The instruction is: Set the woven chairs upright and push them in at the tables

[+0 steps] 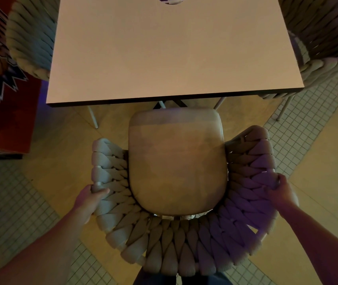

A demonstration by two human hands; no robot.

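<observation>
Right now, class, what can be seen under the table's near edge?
Under the table: thin white legs, a dark base, tiled floor. The tabletop hides everything farther in.

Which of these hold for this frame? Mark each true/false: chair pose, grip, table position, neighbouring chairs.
1. The grey woven rope chair with the beige seat cushion stands upright. True.
2. Only one of the hands grips it. False: the left hand holds the left side of the woven rim and the right hand the right side.
3. The seat is fully under the square white table. False: nearly the whole cushion shows in front of the table edge.
4. Another woven chair sits at the table's left side. True.
5. The table's right side has no chair. False: a woven chair sits there too.
</observation>
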